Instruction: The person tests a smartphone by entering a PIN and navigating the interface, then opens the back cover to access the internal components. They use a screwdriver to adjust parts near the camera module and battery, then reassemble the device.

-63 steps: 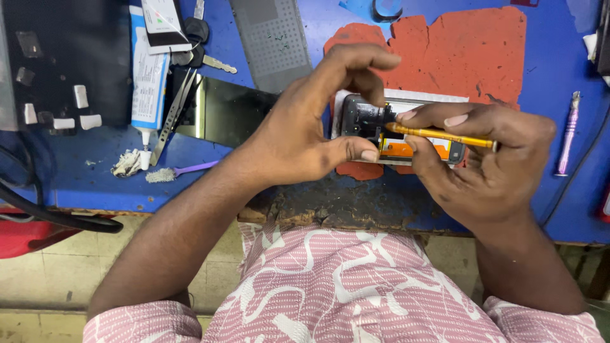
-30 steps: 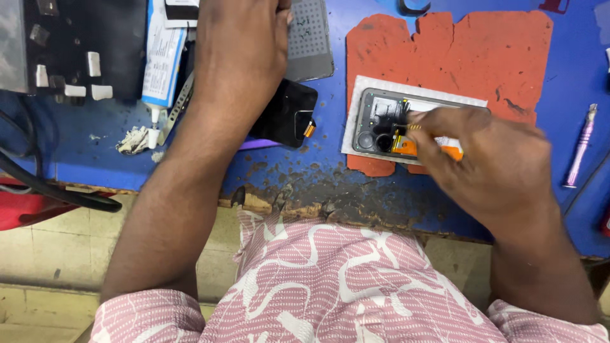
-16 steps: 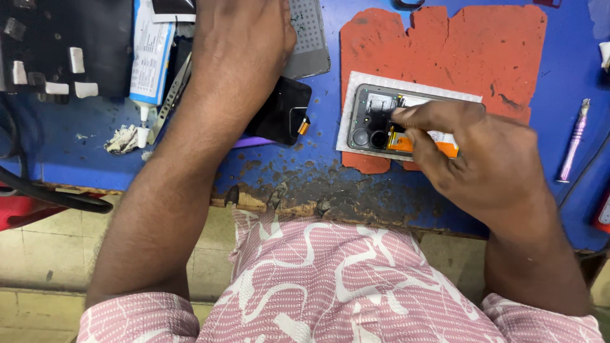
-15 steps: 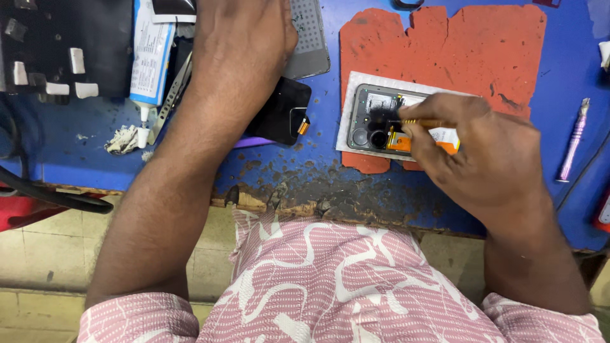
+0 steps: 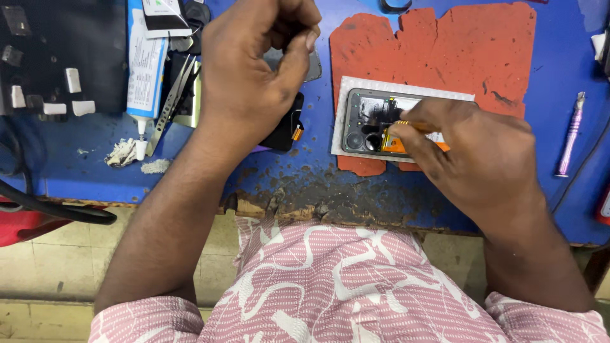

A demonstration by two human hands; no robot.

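The opened phone (image 5: 372, 124) lies on a white sheet (image 5: 356, 86) on the red mat (image 5: 445, 51), on the blue table (image 5: 76, 171). The right hand (image 5: 473, 155) rests on the phone, fingers pinched around a thin yellow tool (image 5: 406, 125). The left hand (image 5: 254, 63) hovers above a black part (image 5: 286, 124), curled nearly closed; whether it grips anything, I cannot tell. Tweezers (image 5: 170, 101) and a glue tube (image 5: 145, 70) lie to the left.

Chipped blue tabletop (image 5: 76, 171); torn matt red mat (image 5: 457, 57); metal tweezers (image 5: 170, 101).
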